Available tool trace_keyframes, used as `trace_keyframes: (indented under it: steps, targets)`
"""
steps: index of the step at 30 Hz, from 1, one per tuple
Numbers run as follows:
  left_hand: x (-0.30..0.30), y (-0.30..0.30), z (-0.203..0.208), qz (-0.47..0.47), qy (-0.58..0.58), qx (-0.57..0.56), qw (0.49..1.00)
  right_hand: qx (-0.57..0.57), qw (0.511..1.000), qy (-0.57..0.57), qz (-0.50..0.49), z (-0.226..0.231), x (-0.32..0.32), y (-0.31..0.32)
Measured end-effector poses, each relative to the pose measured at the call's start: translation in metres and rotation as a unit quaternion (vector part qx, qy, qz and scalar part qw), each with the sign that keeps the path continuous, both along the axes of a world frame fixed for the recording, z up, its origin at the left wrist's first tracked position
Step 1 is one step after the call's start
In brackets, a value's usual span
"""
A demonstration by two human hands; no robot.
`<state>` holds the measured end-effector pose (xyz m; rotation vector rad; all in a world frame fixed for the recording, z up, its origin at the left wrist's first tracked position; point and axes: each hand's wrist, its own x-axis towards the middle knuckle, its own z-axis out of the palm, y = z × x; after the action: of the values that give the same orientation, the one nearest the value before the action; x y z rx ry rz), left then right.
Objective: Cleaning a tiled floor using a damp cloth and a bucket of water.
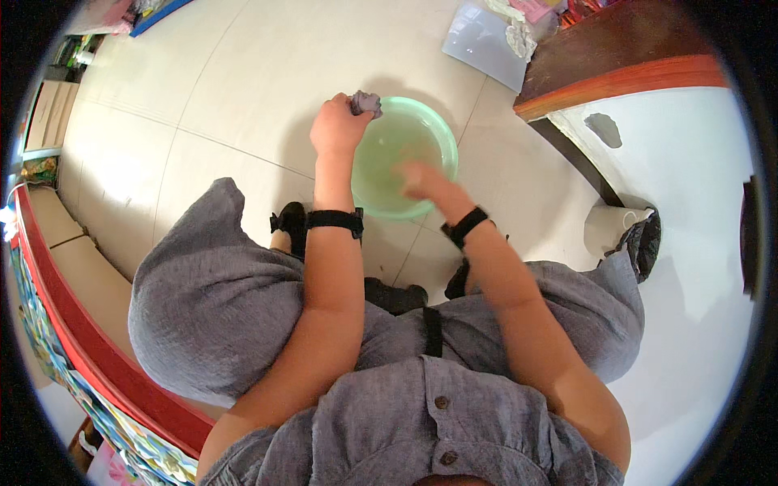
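A round pale green basin (450, 146) stands on the floor in front of me, with cloudy liquid (381, 166) in it. At its far left rim my left hand (335, 128) is closed on a crumpled grey-purple cloth (367, 103), pinched between thumb and fingers. Over the near right part of the basin is my right hand (425, 178), smeared by motion. Its fingers are too blurred to read, and I cannot tell whether they touch the liquid. Both wrists wear black straps.
Light tiles (251, 81) cover the floor. At far right stands a cabinet with a dark brown top (624, 49), a grey-blue sheet-like thing (485, 44) beside it. A cream bin (606, 228) with a black bag is to the right. A red-edged piece of furniture (61, 304) curves along my left.
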<state>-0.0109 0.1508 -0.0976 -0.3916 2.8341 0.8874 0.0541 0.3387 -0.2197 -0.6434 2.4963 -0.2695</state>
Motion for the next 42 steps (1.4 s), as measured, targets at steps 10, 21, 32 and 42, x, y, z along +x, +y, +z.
trace_keyframes:
  steps: [10, 21, 32, 42]
  targets:
    - [0.003, -0.016, -0.007, 0.006, 0.008, 0.001, 1.0, -0.157, 0.984, 0.036, -0.073, 0.124, -0.054, 0.001]
    - [-0.008, -0.007, -0.004, 0.039, 0.022, 0.014, 0.999, -0.151, 0.973, 0.176, -0.02, 0.119, -0.091, 0.028]
    - [-0.003, 0.017, -0.012, 0.129, 0.106, 0.136, 0.977, -0.289, 0.697, -0.527, -0.391, 0.031, -0.004, 0.084]
    - [0.087, 0.008, -0.017, 0.207, 0.215, 0.286, 0.91, -0.447, 0.605, -0.422, -0.505, -0.002, 0.032, 0.07]
